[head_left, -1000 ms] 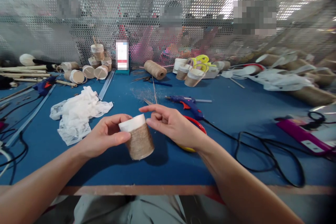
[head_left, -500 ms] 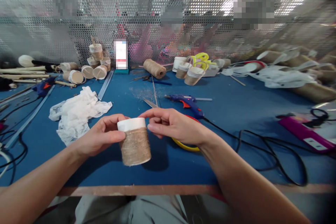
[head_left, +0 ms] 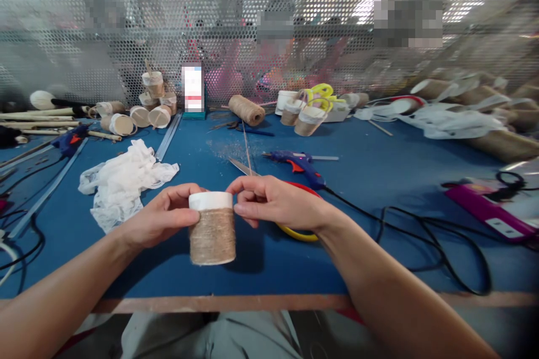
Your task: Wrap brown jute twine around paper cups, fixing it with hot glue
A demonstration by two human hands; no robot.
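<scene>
My left hand (head_left: 168,213) is closed on a cup (head_left: 213,235), thumb on the near side and fingers behind the rim. Brown twine is wound around the cup below its white top band, and it is held nearly upright above the table. At the cup's right edge, my right hand (head_left: 269,202) has its fingers curled, index and thumb tips by the rim. A strand of twine (head_left: 247,148) runs from a spool (head_left: 247,110) into this hand. Scissors (head_left: 298,234) with a red and yellow handle lie partly hidden under the right hand.
A blue glue gun (head_left: 297,165) lies beyond my right hand, its black cord (head_left: 438,252) looping right. Crumpled white material (head_left: 130,182) is at left. Several wrapped cups (head_left: 154,84) stand at the back left. A purple power strip (head_left: 488,213) sits far right.
The cup has turned from tilted to nearly upright and shifted slightly left. My right hand's index finger has drawn in from outstretched to curled beside the rim.
</scene>
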